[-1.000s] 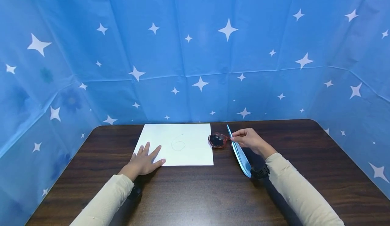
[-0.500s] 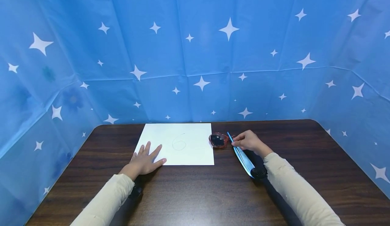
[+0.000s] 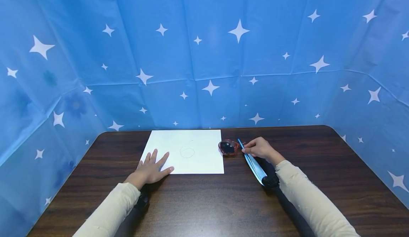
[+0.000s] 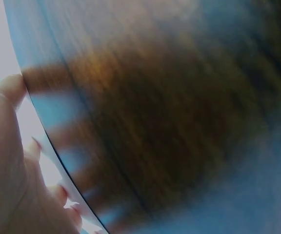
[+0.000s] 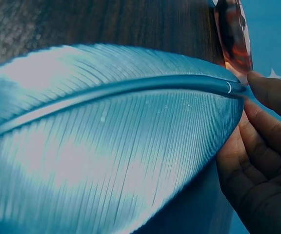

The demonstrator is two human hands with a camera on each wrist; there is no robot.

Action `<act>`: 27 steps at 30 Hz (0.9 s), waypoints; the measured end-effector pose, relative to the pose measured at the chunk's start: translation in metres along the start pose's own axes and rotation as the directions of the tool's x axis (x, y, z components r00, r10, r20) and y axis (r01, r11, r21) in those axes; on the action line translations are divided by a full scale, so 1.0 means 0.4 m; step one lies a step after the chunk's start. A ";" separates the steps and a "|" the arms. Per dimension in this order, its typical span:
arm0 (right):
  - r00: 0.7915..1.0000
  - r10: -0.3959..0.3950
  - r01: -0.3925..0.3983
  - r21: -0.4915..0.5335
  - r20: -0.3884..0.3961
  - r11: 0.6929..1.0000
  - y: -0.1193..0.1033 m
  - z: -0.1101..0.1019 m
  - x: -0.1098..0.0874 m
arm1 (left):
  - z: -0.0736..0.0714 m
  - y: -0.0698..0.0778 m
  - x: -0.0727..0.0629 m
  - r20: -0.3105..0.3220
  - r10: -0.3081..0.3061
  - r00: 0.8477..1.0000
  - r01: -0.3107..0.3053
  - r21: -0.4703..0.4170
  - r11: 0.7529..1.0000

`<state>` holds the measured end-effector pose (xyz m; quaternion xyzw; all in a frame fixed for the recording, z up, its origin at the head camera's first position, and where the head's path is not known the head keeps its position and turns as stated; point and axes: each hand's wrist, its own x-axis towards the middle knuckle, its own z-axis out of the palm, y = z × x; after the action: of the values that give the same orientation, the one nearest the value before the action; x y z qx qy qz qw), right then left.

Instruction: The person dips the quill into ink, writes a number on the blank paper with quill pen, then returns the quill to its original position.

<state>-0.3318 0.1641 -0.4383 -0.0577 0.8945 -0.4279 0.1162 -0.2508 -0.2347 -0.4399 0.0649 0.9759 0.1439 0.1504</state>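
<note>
My left hand (image 3: 150, 167) lies with fingers spread on a white sheet of paper (image 3: 201, 162), at its near left corner. A "6" is drawn in thin line on the sheet. In the left wrist view the left hand (image 4: 4, 161) presses over the paper's edge. My right hand (image 3: 263, 149) pinches a glossy blue leaf-shaped dish (image 3: 254, 167) near its narrow stem end. In the right wrist view, the leaf-shaped dish (image 5: 111, 131) shows a raised midrib and fine ridges, thumb on one side and fingers behind. Sunglasses (image 3: 228, 147) with a reddish frame and dark lenses lie just left of it.
The dark wooden table (image 3: 204, 205) has a rounded far edge against a blue curtain (image 3: 204, 52) with white stars, which also wraps both sides. The sunglasses sit between the paper's right edge and the leaf-shaped dish. Black wrist cameras (image 3: 271, 180) hang under both wrists.
Over the last second the right hand has lowered the leaf-shaped dish's stem end slightly, so it tilts flatter toward the table. The left hand, paper and sunglasses stay in place.
</note>
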 end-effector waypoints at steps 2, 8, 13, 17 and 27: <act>1.000 0.001 -0.001 -0.006 0.001 1.000 0.000 0.001 0.001 | -0.001 0.001 -0.001 0.001 -0.001 1.000 0.001 0.001 1.000; 1.000 0.016 -0.016 -0.001 -0.002 1.000 -0.001 0.002 0.002 | -0.002 0.003 -0.001 0.001 -0.004 1.000 0.004 0.005 1.000; 1.000 0.028 -0.028 -0.007 0.008 1.000 -0.004 -0.002 0.001 | -0.005 0.002 0.001 0.013 -0.002 1.000 0.002 -0.007 1.000; 0.999 0.037 -0.036 -0.029 0.011 0.999 -0.008 -0.006 -0.001 | -0.004 -0.007 0.007 0.016 0.005 1.000 -0.005 -0.006 1.000; 0.998 -0.025 0.031 -0.118 0.049 0.992 -0.034 -0.038 -0.008 | -0.008 -0.003 -0.002 -0.015 0.004 1.000 -0.003 0.051 0.999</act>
<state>-0.3328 0.1676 -0.4179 -0.0872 0.9145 -0.3739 0.1275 -0.2511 -0.2367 -0.4371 0.0694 0.9802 0.1199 0.1412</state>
